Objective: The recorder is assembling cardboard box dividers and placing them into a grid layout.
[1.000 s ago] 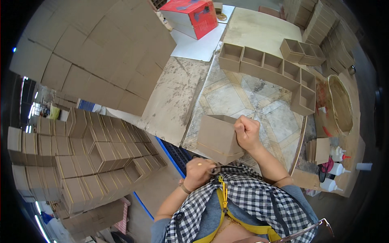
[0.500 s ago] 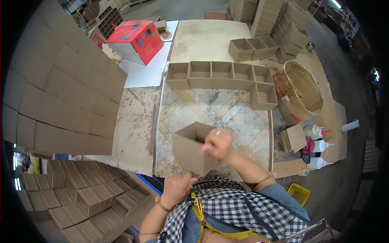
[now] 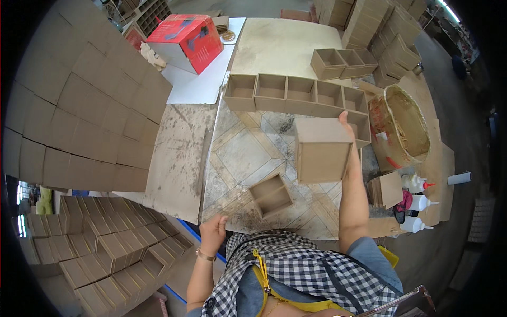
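My right hand (image 3: 344,120) is at the right of the table, gripping a square brown fibreboard box (image 3: 323,158) by its far right corner. That box is raised off the table, its plain sides toward me; most of the fingers are behind it. A smaller-looking open-topped brown box (image 3: 271,195) lies slightly turned on the patterned tabletop (image 3: 245,153), nearer to me. By the table's front left edge, my left hand (image 3: 213,231) is closed, thumb against curled fingers, and whether anything is inside does not show.
Behind the held box runs a row of open boxes (image 3: 272,87), with more boxes (image 3: 343,63) beyond. At right stand a large bin (image 3: 404,121), flat board pieces (image 3: 385,190) and white squeeze bottles (image 3: 417,202). A red carton (image 3: 190,42) stands far left; stacked boxes (image 3: 95,121) rise at left.
My right hand has carried the box away from me to the right. My left hand has drawn back left, apart from the box. An open box now shows on the table near its former place.
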